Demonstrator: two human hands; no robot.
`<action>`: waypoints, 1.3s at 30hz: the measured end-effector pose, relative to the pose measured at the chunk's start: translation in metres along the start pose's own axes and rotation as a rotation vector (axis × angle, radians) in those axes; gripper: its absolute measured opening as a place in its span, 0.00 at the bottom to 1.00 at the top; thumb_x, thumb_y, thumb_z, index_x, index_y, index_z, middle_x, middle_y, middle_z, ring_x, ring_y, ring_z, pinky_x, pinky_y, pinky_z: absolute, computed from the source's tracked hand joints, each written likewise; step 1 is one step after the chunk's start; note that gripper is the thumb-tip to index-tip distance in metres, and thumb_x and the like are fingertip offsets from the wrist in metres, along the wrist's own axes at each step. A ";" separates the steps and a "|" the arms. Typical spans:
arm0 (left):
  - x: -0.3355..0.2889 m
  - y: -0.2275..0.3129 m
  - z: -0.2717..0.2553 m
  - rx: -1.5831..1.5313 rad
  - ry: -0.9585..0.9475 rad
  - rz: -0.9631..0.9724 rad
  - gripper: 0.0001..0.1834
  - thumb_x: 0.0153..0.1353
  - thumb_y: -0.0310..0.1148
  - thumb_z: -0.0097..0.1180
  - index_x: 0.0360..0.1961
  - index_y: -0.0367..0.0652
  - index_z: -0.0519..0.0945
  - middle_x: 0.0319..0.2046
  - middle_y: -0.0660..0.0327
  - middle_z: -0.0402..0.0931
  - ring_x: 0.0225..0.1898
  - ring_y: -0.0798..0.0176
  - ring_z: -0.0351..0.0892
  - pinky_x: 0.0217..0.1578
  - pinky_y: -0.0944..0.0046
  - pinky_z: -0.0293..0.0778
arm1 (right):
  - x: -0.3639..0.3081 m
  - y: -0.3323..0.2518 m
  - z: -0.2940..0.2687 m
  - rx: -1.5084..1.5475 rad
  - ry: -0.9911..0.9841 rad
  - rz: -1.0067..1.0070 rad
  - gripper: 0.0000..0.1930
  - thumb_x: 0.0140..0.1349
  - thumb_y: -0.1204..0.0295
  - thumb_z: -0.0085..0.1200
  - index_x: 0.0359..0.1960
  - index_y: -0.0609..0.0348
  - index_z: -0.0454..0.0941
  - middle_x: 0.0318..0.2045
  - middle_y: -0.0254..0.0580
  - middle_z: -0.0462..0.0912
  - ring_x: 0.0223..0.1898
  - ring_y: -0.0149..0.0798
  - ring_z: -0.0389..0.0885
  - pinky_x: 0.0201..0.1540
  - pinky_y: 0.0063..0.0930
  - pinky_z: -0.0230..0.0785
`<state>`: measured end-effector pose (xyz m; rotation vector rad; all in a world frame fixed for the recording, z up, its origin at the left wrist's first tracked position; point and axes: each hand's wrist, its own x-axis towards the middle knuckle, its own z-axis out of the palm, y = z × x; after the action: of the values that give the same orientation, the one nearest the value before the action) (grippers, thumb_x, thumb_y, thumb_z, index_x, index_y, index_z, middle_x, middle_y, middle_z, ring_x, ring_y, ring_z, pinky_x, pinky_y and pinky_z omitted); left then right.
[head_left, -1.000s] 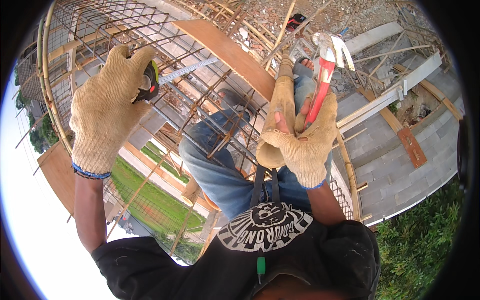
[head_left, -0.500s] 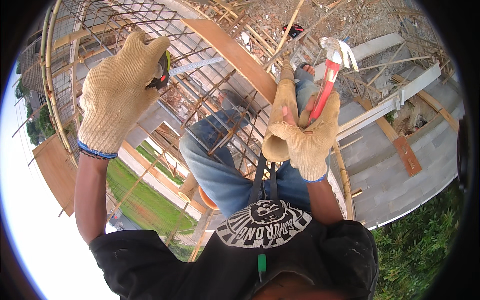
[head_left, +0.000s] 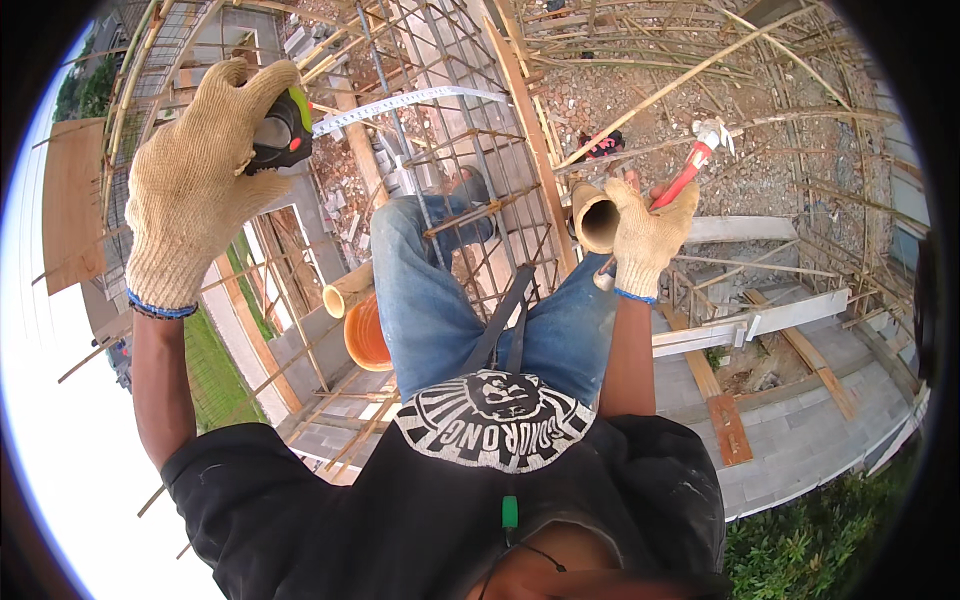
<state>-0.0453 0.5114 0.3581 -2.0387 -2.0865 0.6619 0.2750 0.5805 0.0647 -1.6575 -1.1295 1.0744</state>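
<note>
In a cream knit glove, my left hand (head_left: 190, 190) grips a black and lime-green tape measure (head_left: 281, 138). Its pale tape blade (head_left: 420, 97) runs out to the right across the rebar cage (head_left: 465, 150), ending near the upright edge of a wooden board (head_left: 528, 120). My right hand (head_left: 643, 240), gloved the same way, is closed round the red handle of a claw hammer (head_left: 682, 184), with the head pointing up and away. Against that hand's left side is the open end of a thick bamboo pole (head_left: 598, 221); whether the fingers also hold it I cannot tell.
An orange bucket (head_left: 368, 335) and another bamboo end (head_left: 346, 290) are left of my knee. Bamboo poles (head_left: 690, 85) cross above rubble-strewn ground at the far right. Planks lie over a grey block surface (head_left: 790, 430) on the right. My legs straddle the rebar area.
The view has swung, showing more ground ahead. My left hand still holds the tape measure, with more blade visible. My right hand and hammer appear farther out, the hammer tilted more rightward.
</note>
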 end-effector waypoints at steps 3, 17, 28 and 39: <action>-0.061 0.000 -0.013 -0.068 0.056 -0.147 0.50 0.39 0.38 0.81 0.69 0.65 0.76 0.65 0.62 0.77 0.47 0.55 0.90 0.47 0.59 0.87 | 0.015 0.016 -0.010 -0.094 -0.004 -0.028 0.40 0.41 0.68 0.83 0.51 0.68 0.69 0.40 0.39 0.71 0.38 0.34 0.78 0.42 0.26 0.76; -0.346 0.047 -0.016 -0.744 0.481 -0.854 0.51 0.40 0.26 0.85 0.69 0.39 0.74 0.62 0.55 0.79 0.61 0.57 0.82 0.61 0.56 0.83 | 0.051 0.032 -0.009 -0.219 0.031 -0.167 0.43 0.46 0.57 0.82 0.56 0.77 0.75 0.46 0.56 0.83 0.45 0.48 0.82 0.55 0.41 0.74; -0.383 0.234 0.191 -1.564 1.056 -1.603 0.33 0.60 0.30 0.75 0.64 0.44 0.73 0.50 0.64 0.80 0.47 0.72 0.80 0.47 0.68 0.80 | 0.023 0.012 -0.007 -0.245 -0.057 -0.095 0.34 0.56 0.63 0.77 0.55 0.80 0.77 0.44 0.58 0.87 0.39 0.47 0.86 0.46 0.44 0.79; -0.289 0.224 0.292 -1.033 0.300 -1.603 0.40 0.61 0.57 0.70 0.61 0.34 0.73 0.52 0.43 0.82 0.52 0.47 0.84 0.54 0.50 0.77 | 0.026 0.012 -0.004 0.027 -0.087 -0.119 0.39 0.49 0.67 0.82 0.58 0.78 0.74 0.48 0.55 0.85 0.45 0.43 0.84 0.53 0.35 0.78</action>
<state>0.0595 0.1643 0.0629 0.0851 -3.0085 -1.0107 0.2870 0.6017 0.0499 -1.5157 -1.2487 1.0895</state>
